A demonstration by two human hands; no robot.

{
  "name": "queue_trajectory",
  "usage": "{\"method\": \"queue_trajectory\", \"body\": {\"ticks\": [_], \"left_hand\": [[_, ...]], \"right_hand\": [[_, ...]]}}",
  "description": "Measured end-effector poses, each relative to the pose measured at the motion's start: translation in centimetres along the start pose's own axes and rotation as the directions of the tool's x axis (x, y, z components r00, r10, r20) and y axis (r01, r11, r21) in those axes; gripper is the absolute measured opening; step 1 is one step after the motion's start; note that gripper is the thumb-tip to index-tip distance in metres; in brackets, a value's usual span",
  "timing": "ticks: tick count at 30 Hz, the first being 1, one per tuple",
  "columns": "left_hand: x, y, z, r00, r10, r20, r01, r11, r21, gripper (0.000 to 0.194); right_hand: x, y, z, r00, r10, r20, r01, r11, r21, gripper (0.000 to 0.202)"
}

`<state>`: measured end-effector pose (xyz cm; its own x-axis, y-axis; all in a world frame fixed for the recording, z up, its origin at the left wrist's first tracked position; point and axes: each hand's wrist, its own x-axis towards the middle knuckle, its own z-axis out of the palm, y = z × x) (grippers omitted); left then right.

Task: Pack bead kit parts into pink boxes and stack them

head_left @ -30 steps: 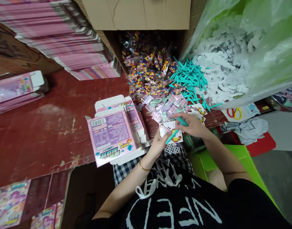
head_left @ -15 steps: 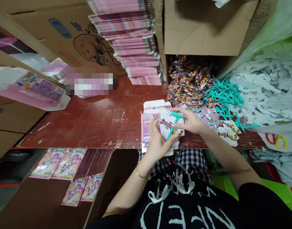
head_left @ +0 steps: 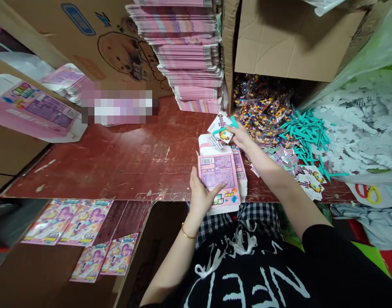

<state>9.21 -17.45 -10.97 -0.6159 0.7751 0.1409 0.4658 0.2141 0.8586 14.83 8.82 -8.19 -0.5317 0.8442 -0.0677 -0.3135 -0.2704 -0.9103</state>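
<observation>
My left hand [head_left: 202,194] grips a flat pink and purple cardboard box [head_left: 226,169] by its left side, thumb across the printed face. The far end flap of this box is up. Above that flap my right hand [head_left: 241,136] pinches a white picture card [head_left: 219,122] together with a slim teal plastic piece [head_left: 223,127]. A small white gridded piece [head_left: 216,141] hangs at the near edge of the card, by the flap. Partly hidden under the held box lies a second pink box [head_left: 240,164].
Bags of colourful beads [head_left: 260,115], teal plastic pieces [head_left: 306,132], small sachets [head_left: 279,158] and picture cards [head_left: 312,182] lie to the right. Tall stacks of pink boxes [head_left: 196,55] stand behind. Scissors [head_left: 369,192] rest far right. Pink printed packs [head_left: 86,222] sit lower left.
My right hand has carried the card and teal piece away from me, beyond the box's far end. My left hand has let go of the card and taken hold of the box.
</observation>
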Motion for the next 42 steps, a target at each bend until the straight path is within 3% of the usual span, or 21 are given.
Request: {"method": "queue_trajectory", "body": {"ticks": [2,6,11,13,17,20,22,24,26,28,29,32,34,36,37,39,40,42], "left_hand": [[0.0,0.1,-0.1,1.0,-0.015,-0.008,0.015,1.0,-0.016,0.119],[0.3,0.1,0.1,0.999,-0.047,-0.004,0.047,0.998,-0.035,0.12],[-0.5,1.2,-0.5,0.999,-0.029,-0.037,0.025,0.994,-0.105,0.118],[-1.7,2.2,-1.4,0.998,-0.06,-0.012,0.056,0.974,-0.222,0.104],[-5.9,3.9,-3.4,0.971,-0.163,0.175,0.221,0.893,-0.393,0.057],[-8.9,4.2,-3.8,0.953,-0.185,0.239,0.279,0.841,-0.463,0.052],[-10.1,4.0,-3.5,0.945,-0.191,0.266,0.304,0.814,-0.494,0.053],[-10.8,3.7,-2.9,0.938,-0.192,0.287,0.319,0.802,-0.505,0.056],[-11.0,3.5,-2.3,0.933,-0.18,0.311,0.322,0.805,-0.499,0.058],[-10.9,3.5,-1.7,0.927,-0.167,0.335,0.323,0.809,-0.491,0.058],[-10.8,3.6,-1.5,0.923,-0.165,0.347,0.327,0.811,-0.485,0.058],[-10.6,4.0,-1.1,0.917,-0.159,0.365,0.33,0.816,-0.475,0.055],[-10.6,4.2,-1.1,0.92,-0.152,0.362,0.322,0.821,-0.472,0.054],[-10.7,4.3,-1.1,0.921,-0.155,0.356,0.321,0.822,-0.471,0.053],[-10.7,4.3,-1.2,0.92,-0.16,0.356,0.325,0.821,-0.47,0.053],[-10.9,4.2,-1.1,0.918,-0.166,0.359,0.332,0.817,-0.471,0.052],[-10.9,4.3,-1.1,0.918,-0.165,0.361,0.332,0.817,-0.471,0.052],[-10.9,4.5,-1.0,0.916,-0.151,0.371,0.323,0.826,-0.461,0.052]], "right_hand": [[-0.2,-0.3,-0.3,0.999,-0.028,-0.033,0.026,0.998,-0.06,0.043],[-1.3,-1.0,-0.5,0.964,0.148,0.222,-0.109,0.978,-0.179,0.044],[-4.0,-2.8,-0.1,0.917,0.212,0.338,-0.17,0.974,-0.15,0.043],[-6.8,-3.7,0.3,0.913,0.182,0.366,-0.123,0.976,-0.178,0.051],[-14.8,-5.4,-0.2,0.924,0.022,0.383,0.105,0.945,-0.309,0.059],[-19.6,-5.9,-1.7,0.944,-0.03,0.33,0.169,0.901,-0.4,0.055],[-21.4,-5.5,-2.7,0.948,-0.05,0.314,0.193,0.876,-0.442,0.051],[-22.3,-4.9,-3.3,0.916,-0.052,0.397,0.27,0.812,-0.517,0.046],[-22.6,-4.4,-3.4,0.818,0.008,0.575,0.396,0.717,-0.574,0.039],[-22.8,-4.0,-3.3,0.73,0.093,0.677,0.449,0.682,-0.578,0.027],[-22.9,-3.9,-3.2,0.733,0.116,0.671,0.419,0.699,-0.579,0.023],[-22.9,-3.9,-3.6,0.844,0.117,0.524,0.229,0.804,-0.549,0.024],[-22.8,-4.4,-4.3,0.913,0.036,0.407,0.191,0.843,-0.502,0.025],[-22.5,-5.5,-5.2,0.955,-0.099,0.281,0.232,0.839,-0.493,0.02],[-22.4,-6.2,-5.5,0.957,-0.143,0.252,0.259,0.811,-0.524,0.016],[-22.2,-7.6,-5.9,0.933,-0.1,0.346,0.309,0.714,-0.628,0.009],[-22.2,-8.2,-5.8,0.896,-0.013,0.443,0.346,0.647,-0.68,0.009],[-22.1,-8.6,-5.0,0.772,0.19,0.607,0.462,0.488,-0.74,0.013]]}}
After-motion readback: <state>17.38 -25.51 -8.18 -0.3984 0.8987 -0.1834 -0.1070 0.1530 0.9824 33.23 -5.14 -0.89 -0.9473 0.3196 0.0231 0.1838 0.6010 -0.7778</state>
